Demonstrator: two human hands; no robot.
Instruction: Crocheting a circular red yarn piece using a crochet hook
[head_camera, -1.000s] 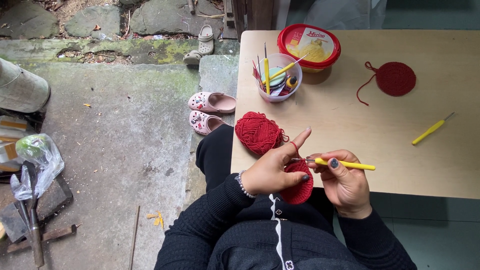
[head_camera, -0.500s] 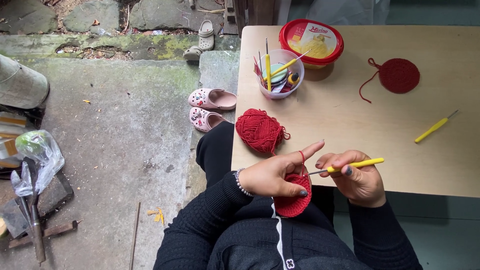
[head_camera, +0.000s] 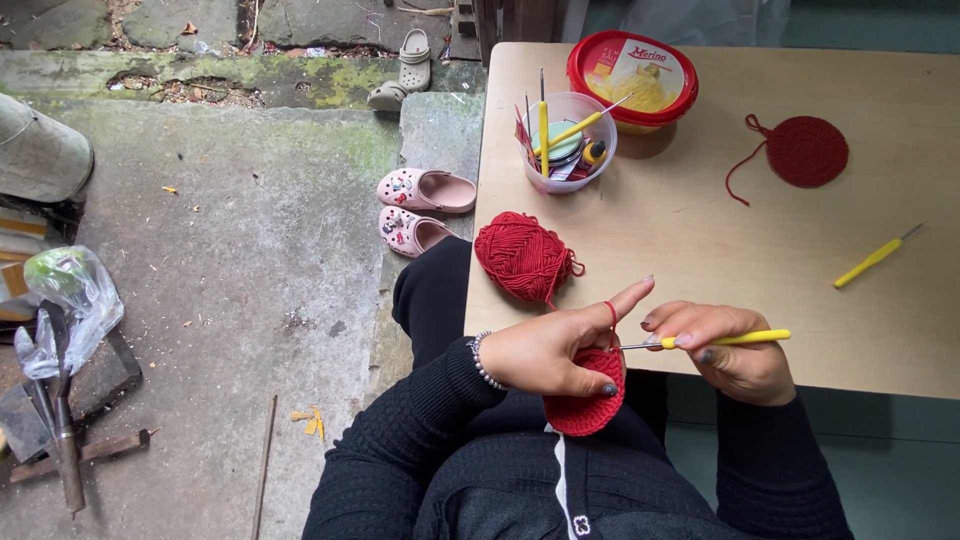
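At the table's near edge | left hand (head_camera: 545, 352) pinched red crochet piece (head_camera: 588, 400), yarn over forefinger | right hand (head_camera: 730, 350) gripped yellow crochet hook (head_camera: 720, 340), now drawn rightward | yarn ball (head_camera: 522, 256) beside.

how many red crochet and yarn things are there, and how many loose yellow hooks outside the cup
red crocheted pieces: 2, one in the left hand, one on the table
red yarn ball: 1
yellow hooks: 2, one in the right hand, one lying loose
total: 5
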